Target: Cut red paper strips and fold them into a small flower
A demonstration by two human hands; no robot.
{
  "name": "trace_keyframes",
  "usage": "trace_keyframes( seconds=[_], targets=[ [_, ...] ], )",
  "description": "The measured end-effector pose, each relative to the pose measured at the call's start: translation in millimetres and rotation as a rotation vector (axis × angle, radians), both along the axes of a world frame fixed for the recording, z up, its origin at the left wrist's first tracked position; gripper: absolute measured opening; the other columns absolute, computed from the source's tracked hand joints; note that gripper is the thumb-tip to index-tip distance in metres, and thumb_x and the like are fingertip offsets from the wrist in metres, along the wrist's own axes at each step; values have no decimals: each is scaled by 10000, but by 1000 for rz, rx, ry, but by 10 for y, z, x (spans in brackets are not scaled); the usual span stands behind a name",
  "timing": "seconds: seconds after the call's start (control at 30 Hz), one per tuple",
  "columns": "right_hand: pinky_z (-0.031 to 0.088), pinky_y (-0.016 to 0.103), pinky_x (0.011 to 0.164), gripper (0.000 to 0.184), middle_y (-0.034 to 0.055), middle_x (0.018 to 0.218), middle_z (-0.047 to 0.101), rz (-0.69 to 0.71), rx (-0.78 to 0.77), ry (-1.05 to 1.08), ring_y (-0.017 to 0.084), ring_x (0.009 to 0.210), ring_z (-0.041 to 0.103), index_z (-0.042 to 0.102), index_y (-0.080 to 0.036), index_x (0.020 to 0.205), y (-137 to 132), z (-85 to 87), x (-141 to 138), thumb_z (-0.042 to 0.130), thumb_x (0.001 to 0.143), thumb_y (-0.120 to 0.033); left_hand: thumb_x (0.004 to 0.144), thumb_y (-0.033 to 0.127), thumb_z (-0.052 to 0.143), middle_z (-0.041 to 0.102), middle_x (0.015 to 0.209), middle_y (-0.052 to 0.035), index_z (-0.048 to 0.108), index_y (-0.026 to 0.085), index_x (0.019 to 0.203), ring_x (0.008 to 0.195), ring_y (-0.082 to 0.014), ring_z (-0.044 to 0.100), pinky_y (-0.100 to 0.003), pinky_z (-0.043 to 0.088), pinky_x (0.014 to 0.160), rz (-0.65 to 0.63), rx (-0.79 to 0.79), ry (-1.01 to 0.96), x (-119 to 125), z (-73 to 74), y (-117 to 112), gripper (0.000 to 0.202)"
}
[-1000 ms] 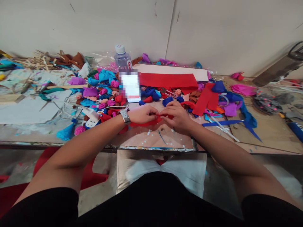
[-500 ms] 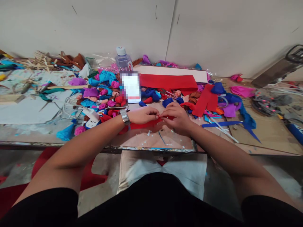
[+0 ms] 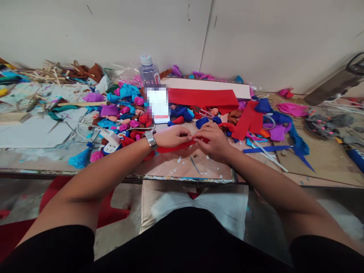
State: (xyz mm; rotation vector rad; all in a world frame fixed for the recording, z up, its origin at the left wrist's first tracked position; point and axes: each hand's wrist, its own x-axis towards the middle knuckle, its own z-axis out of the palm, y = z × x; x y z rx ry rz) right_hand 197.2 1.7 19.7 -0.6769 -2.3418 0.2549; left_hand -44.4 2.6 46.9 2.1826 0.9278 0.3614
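A strip of red crepe paper or cloth [image 3: 176,148] lies low over the table's front, partly hidden under my fingers. My left hand [image 3: 174,137], with a metal watch [image 3: 150,140] on its wrist, pinches this strip from the left. From the right, my right hand [image 3: 212,139] grips the strip's other end between thumb and fingertips. The two hands are close together, thumbs almost meeting. Just beyond them sit dark blue crumpled pieces [image 3: 202,122] and a small pair of scissors or snips [image 3: 205,112].
A lit phone [image 3: 162,120] leans by a plastic bottle [image 3: 149,74]. A red sheet [image 3: 204,98] and red strips [image 3: 245,123] lie behind. A power strip [image 3: 112,143], green-handled pliers [image 3: 64,109], and colourful crumpled flowers [image 3: 109,110] crowd the left. Blue strips [image 3: 267,149] lie right, near a dark cylinder [image 3: 327,86].
The hands stay in nearly the same place, with the fingertips shifted slightly along the red strip. The whole view has moved a little.
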Motion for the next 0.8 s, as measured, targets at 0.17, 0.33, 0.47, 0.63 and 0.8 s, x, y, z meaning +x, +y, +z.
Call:
trace_keyframes(
  seconds=[0.17,0.33,0.47,0.63,0.8],
  targets=[
    [450,462,918,156,74,949,770,-15,8,-23,272,997,612,758,-230,995,-25,21,-12,628,1021,-314,1009,457,500,647,735,-5,702,151,843,667,-122,529,-260,360,627,12,45,11,-4,6,6,403],
    [455,456,929,135,63,941,774,-2,26,-2,264,986,615,754,-224,993,-37,34,-13,647,1012,-304,1012,464,504,668,742,-8,708,150,858,657,-119,536,-255,359,617,4,43,17,-8,2,-2,404],
    [455,449,923,136,54,943,791,26,37,-3,258,979,613,769,-231,983,-20,18,-10,651,1005,-294,1014,459,500,671,726,-10,705,142,850,640,-116,538,-253,354,610,4,50,30,3,-14,-8,412],
    [437,456,918,148,59,912,771,-21,53,-4,263,975,619,760,-233,962,-8,-2,-9,635,1004,-298,1014,484,511,675,733,-15,731,142,857,638,-112,532,-254,336,595,42,53,41,6,-8,2,436],
    [438,460,929,138,72,922,736,-34,36,-21,273,995,599,716,-218,959,-8,-6,-22,610,1011,-290,1015,476,515,641,680,-1,720,145,822,596,-98,489,-251,305,570,41,97,31,1,16,0,434]
  ],
)
